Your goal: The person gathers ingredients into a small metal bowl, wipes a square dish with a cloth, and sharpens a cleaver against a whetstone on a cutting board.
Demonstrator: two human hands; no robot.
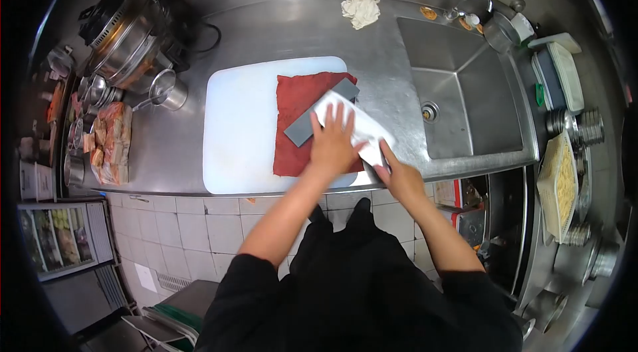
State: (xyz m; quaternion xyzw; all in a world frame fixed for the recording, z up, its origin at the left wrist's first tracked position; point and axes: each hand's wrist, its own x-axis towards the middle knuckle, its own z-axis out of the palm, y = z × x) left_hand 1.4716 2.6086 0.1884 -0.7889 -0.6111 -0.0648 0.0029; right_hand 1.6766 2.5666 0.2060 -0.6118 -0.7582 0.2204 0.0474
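A broad, bright cleaver [369, 131] lies slantwise over a grey whetstone [301, 130]; glare whitens its blade. My left hand [333, 142] presses on the blade with its fingers stretched out and apart. Wrapped round the handle end at the lower right is my right hand [401, 179], which hides most of the handle. The whetstone rests diagonally on a red cloth [290, 159], and the blade covers its middle. Under the cloth is a white cutting board [239, 126].
To the right is a steel sink [472, 113]. A crumpled white cloth [361, 8] lies at the back. On the left stand a large steel appliance [126, 46], a metal pitcher [169, 91] and bagged bread [111, 146]. The counter's front edge [159, 192] runs just before my body.
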